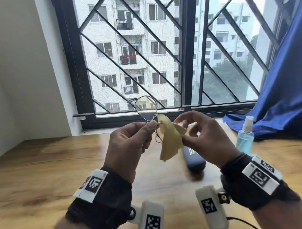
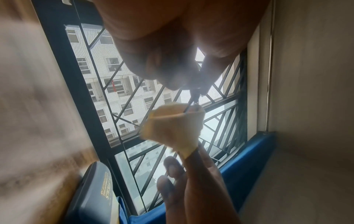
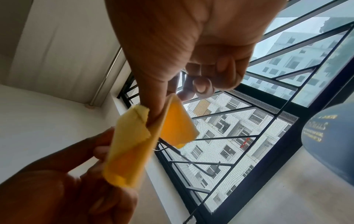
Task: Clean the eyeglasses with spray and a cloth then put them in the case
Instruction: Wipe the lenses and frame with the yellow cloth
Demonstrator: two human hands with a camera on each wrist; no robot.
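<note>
My left hand [image 1: 150, 126] pinches thin metal-framed eyeglasses [image 1: 146, 107] near the bridge and holds them up before the window, above the table. One lens stands above my fingers; the other is hidden behind a yellow cloth [image 1: 171, 139]. My right hand [image 1: 185, 139] pinches that cloth between thumb and fingers, its top touching the frame. In the left wrist view the cloth [image 2: 172, 125] bunches around a bit of frame [image 2: 193, 100]. The right wrist view shows the cloth [image 3: 134, 144] folded over my thumb. A dark blue case [image 1: 193, 157] lies shut on the table, under my right hand.
A clear spray bottle [image 1: 245, 137] of blue liquid stands upright to the right of the case. A blue curtain [image 1: 278, 97] drapes onto the wooden table [image 1: 44, 174] at the far right. The barred window [image 1: 134, 53] is right behind.
</note>
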